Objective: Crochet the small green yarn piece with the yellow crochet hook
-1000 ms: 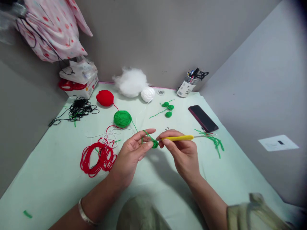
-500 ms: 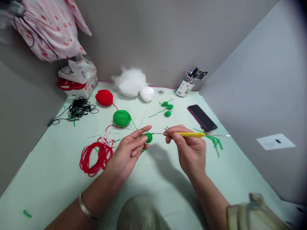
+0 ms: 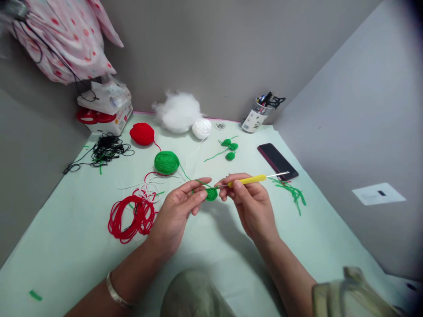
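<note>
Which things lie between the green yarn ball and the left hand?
In the head view, a green strand runs from the green yarn ball to the left hand, and some loose white thread lies on the table there.

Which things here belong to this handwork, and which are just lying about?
In use:
green crochet piece, in left hand
yellow crochet hook, in right hand
green yarn ball, strand reaching left hand

Apparently lying about:
smartphone
pen cup
red yarn ball
black yarn tangle
</note>
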`<state>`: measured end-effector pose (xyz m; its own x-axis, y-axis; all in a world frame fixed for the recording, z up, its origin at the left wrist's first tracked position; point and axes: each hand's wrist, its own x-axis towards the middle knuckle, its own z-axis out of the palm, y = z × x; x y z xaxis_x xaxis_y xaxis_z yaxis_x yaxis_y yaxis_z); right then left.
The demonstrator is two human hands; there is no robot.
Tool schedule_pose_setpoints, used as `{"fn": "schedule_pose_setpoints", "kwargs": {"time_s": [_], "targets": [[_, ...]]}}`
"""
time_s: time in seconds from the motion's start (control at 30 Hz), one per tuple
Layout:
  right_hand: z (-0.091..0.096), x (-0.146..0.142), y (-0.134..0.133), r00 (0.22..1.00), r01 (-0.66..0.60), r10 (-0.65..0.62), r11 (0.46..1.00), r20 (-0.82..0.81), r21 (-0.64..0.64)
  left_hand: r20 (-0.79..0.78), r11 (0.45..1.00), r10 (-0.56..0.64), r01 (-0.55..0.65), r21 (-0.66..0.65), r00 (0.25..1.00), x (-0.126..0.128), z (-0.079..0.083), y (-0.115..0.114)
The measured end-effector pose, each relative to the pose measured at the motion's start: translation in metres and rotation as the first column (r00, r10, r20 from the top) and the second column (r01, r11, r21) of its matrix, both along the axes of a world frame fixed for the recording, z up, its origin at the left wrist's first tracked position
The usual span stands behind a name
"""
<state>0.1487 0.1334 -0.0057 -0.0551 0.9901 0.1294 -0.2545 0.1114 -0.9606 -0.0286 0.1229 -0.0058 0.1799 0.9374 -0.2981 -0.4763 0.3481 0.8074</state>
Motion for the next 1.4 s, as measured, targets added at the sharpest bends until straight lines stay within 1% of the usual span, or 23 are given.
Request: {"fn": "schedule_pose_setpoints", "kwargs": {"time_s": [0.1,0.23,0.33,0.47,0.6,0.8,0.9,1.03,1.17,1.4], "targets": [[0.0028,-0.0015,-0.0007,1.0,0.001,-0.001,1.0,-0.031,0.0,-0.013,1.0,-0.005,0.005,0.005,1.0,-0.0009,-0.0015,0.0001],[0.0032,-0.0011,-0.0029,1.0,0.0,0.0,1.0,-0.018,0.01,-0.046,1.0,-0.007,0.008,0.007,0.999,-0.0019,-0.0023,-0.001],[0.0015,-0.0008,-0.0046,1.0,-0.005,0.005,1.0,-0.008,0.015,-0.042,1.0,-0.004,0.005,0.016,0.999,-0.001,-0.0017,-0.0012],[-0.0003,-0.0024,-0.0064,0.998,-0.005,0.001,0.998,0.061,0.062,-0.021,0.999,-0.01,0.011,0.033,1.0,0.0015,-0.0018,-0.0003],[0.0002,-0.0025,-0.006,0.986,0.048,-0.067,0.991,0.15,0.123,-0.005,1.0,-0.009,0.009,0.028,1.0,0.0022,-0.0019,0.0007],[0.0043,0.0031,-0.005,0.99,0.118,-0.125,0.987,0.064,0.105,0.054,1.0,-0.003,0.003,-0.011,0.999,0.0005,-0.0014,0.0],[0.0057,0.0037,-0.0063,0.993,0.087,-0.095,0.99,0.066,0.115,0.057,1.0,-0.006,0.006,-0.01,0.998,0.0008,-0.0016,0.0003],[0.0038,0.0016,-0.0078,0.993,0.025,-0.041,0.99,0.111,0.139,0.049,1.0,-0.013,0.013,-0.006,0.999,0.002,-0.0024,0.0015],[0.0024,0.0,-0.0085,0.985,0.036,-0.064,0.985,0.161,0.17,0.042,1.0,-0.01,0.011,-0.008,0.999,0.0022,-0.0021,0.0005],[0.0042,0.0004,-0.0089,0.974,0.068,-0.102,0.983,0.204,0.169,0.035,1.0,0.005,-0.005,-0.015,0.999,0.0022,0.0005,-0.0006]]}}
